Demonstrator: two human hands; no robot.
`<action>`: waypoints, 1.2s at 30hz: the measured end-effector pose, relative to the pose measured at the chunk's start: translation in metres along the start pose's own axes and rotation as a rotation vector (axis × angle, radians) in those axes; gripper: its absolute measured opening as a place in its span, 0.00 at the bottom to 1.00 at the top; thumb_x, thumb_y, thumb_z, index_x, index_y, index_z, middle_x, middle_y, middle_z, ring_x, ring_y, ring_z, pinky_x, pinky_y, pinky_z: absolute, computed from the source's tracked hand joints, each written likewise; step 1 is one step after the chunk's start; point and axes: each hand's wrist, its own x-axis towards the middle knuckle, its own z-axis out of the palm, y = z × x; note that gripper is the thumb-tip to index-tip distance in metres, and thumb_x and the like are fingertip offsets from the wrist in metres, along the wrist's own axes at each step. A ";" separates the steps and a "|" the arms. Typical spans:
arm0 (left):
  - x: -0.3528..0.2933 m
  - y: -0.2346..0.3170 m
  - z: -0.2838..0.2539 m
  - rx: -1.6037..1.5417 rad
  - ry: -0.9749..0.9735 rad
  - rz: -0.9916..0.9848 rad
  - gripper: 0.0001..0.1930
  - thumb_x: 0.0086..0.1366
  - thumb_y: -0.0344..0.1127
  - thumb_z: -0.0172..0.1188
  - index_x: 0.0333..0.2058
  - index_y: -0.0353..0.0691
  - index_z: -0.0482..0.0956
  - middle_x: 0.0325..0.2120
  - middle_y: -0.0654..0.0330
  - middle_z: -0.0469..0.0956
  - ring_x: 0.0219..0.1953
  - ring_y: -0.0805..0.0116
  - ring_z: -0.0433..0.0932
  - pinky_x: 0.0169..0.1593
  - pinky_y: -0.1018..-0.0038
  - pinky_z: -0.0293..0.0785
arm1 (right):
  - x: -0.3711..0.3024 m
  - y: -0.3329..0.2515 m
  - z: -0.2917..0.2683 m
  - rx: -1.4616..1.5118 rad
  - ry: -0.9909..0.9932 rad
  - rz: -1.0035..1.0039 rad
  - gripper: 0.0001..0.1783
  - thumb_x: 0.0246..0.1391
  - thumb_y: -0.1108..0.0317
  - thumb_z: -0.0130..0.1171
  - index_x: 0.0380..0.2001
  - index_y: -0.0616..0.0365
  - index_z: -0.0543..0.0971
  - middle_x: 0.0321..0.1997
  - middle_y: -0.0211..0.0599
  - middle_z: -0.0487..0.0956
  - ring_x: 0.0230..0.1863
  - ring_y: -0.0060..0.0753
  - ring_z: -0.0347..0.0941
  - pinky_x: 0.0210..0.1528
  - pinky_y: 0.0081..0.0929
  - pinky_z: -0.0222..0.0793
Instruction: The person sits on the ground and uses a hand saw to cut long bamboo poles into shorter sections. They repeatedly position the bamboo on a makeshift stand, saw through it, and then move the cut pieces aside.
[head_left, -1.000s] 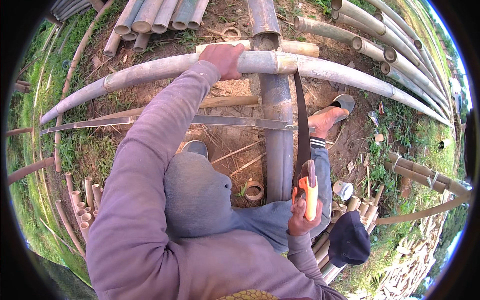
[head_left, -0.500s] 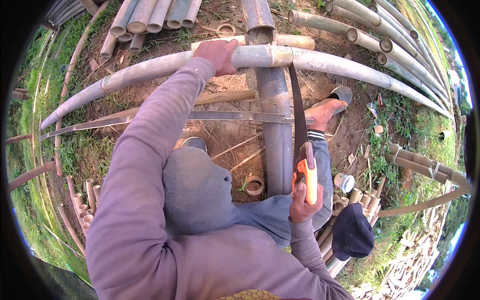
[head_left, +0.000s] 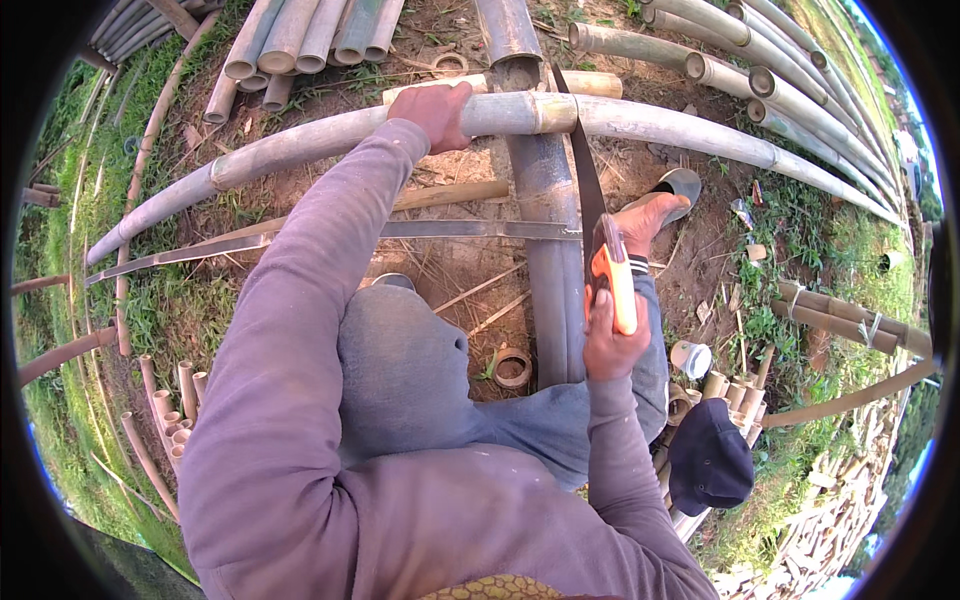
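Observation:
A long bamboo pole [head_left: 680,137] lies crosswise in front of me, over a thick dark bamboo length [head_left: 556,290] that runs away from my body. My left hand [head_left: 432,115] is wrapped over the crosswise pole, left of its node. In my right hand [head_left: 614,335] is the orange handle of a hand saw [head_left: 586,190]. The saw's dark blade meets the pole just right of the node, and its tip sticks out past the far side. How deep the blade sits in the bamboo I cannot tell.
Bamboo poles [head_left: 720,75] are piled at the far right, and more [head_left: 300,40] at the far left. A narrow flat strip [head_left: 470,229] lies crosswise nearer me. Short upright bamboo pieces, a white cup [head_left: 691,358] and a dark cap [head_left: 711,457] are at the right.
My right hand has pushed the saw forward, away from my body, so more of the blade shows beyond the pole. The left hand keeps its hold on the pole.

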 end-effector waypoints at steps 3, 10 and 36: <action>0.000 0.004 -0.002 -0.006 -0.049 -0.001 0.30 0.56 0.52 0.72 0.53 0.45 0.73 0.44 0.51 0.85 0.49 0.51 0.85 0.52 0.57 0.80 | -0.084 -0.009 -0.059 0.039 -0.049 0.133 0.10 0.64 0.73 0.64 0.44 0.69 0.77 0.37 0.40 0.84 0.36 0.25 0.82 0.38 0.24 0.79; 0.005 0.021 -0.003 0.035 -0.013 0.016 0.31 0.57 0.53 0.72 0.55 0.47 0.74 0.48 0.53 0.84 0.51 0.52 0.84 0.54 0.59 0.80 | 0.158 0.033 0.085 0.083 0.020 0.110 0.14 0.64 0.64 0.68 0.34 0.65 0.78 0.25 0.32 0.79 0.28 0.20 0.72 0.31 0.27 0.70; 0.000 0.006 0.007 0.014 -0.008 -0.008 0.29 0.56 0.53 0.70 0.52 0.44 0.73 0.43 0.54 0.85 0.48 0.52 0.85 0.52 0.56 0.79 | -0.073 -0.004 -0.038 0.040 -0.012 0.125 0.06 0.68 0.74 0.59 0.42 0.66 0.75 0.29 0.31 0.79 0.20 0.16 0.71 0.22 0.16 0.68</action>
